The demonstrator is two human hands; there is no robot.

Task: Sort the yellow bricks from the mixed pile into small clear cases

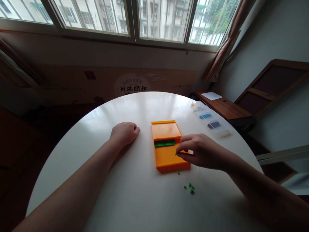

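My left hand point(125, 132) rests as a loose fist on the white table, left of the orange tray and apart from it; nothing shows in it. Above the right part of the orange tray point(166, 158), my right hand point(196, 148) pinches a tiny green block point(175, 154) between thumb and forefinger. A dense row of green blocks point(164, 143) lies across the tray, just below its raised middle ridge. Several loose green blocks point(191, 191) are scattered on the table in front of the tray, with a single green block point(178, 173) closer to its front edge.
A clear plastic compartment box point(220, 129) with blue and dark pieces sits near the round white table's point(135, 193) right edge. Beyond that edge stands a wooden chair point(227, 106) with a paper point(211, 96) on it. A large cardboard box point(103, 82) leans below the windows.
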